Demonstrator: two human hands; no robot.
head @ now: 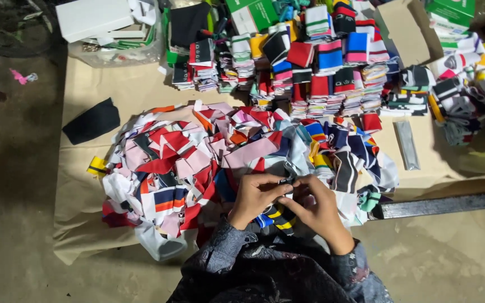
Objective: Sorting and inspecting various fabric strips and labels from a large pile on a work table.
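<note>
White flat box (94, 18) top left, green cartons (252, 13) top centre, (451, 11) top right

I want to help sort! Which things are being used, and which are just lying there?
In use: left hand, right hand, striped sock, loose sock pile.
Lying about: folded sock stacks, black cloth, white box, metal bar.

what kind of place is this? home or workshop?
Likely a small garment workshop or sorting floor, not a home. A big loose heap of multicoloured striped knit pieces lies on brown paper sheeting, neat folded stacks of the same striped pieces behind, green and white cardboard boxes beside them.
</note>
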